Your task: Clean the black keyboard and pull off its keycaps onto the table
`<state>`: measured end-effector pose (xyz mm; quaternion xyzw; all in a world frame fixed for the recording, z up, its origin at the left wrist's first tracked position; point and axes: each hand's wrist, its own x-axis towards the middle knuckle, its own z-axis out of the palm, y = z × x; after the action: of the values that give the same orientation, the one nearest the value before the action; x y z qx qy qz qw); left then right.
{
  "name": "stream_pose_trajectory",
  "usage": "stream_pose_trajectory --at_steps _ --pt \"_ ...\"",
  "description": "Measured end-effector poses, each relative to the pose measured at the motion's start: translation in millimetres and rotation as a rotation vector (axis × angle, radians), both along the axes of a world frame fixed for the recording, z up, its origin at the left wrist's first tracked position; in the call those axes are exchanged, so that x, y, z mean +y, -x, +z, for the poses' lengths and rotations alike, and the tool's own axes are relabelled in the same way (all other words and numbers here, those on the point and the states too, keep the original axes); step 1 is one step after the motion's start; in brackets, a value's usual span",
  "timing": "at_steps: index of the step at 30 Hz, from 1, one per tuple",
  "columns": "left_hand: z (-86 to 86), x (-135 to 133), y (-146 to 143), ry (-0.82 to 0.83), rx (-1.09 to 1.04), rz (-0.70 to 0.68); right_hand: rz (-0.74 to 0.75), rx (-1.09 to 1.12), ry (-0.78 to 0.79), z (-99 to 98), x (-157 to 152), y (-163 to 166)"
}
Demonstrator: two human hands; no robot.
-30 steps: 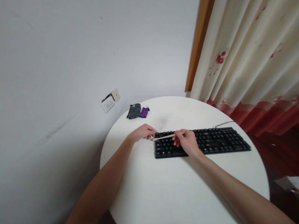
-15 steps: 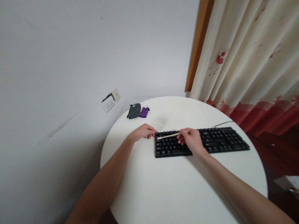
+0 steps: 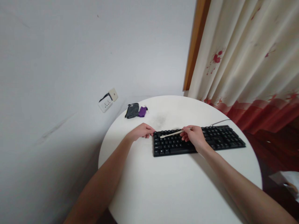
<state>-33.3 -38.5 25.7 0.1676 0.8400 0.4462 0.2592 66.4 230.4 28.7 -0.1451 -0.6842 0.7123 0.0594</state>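
Observation:
A black keyboard (image 3: 173, 151) lies on the white round table (image 3: 177, 189). My left hand (image 3: 143, 131) is at its upper left corner, with thumb and fingers pinched on the edge. In my right hand (image 3: 193, 135) is a slim, pale toothbrush (image 3: 172, 134), gripped near one end and pointing left. Its head rests on or just above the keys at the left side of the keyboard; the bristles are too small to make out. My right hand and wrist hide part of the keyboard's middle.
Behind my left hand lie a dark grey folded cloth or pouch (image 3: 132, 110) and a small purple piece (image 3: 142, 111). A greyish smudge (image 3: 160, 119) marks the tabletop. A cable (image 3: 219, 122) runs off behind the keyboard. The wall has a socket (image 3: 105, 103); a curtain (image 3: 233, 62) hangs at right.
The toothbrush and my right hand have moved a little to the right across the keys. My left hand stays at the keyboard's corner. The whole view has shifted slightly.

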Motion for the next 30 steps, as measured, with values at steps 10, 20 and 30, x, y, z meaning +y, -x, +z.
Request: stream_pose_trajectory --at_steps 10,20,30 --pt "-0.4 -1 0 0.006 0.010 -0.010 -0.009 -0.022 -0.051 1.0 7 1" --pt "-4.3 -4 4 0.009 0.014 -0.019 0.028 0.092 -0.047 -10.9 -1 2" --pt "-8.5 -6 7 -0.001 0.013 -0.032 0.019 -0.028 -0.190 1.6 25 7"
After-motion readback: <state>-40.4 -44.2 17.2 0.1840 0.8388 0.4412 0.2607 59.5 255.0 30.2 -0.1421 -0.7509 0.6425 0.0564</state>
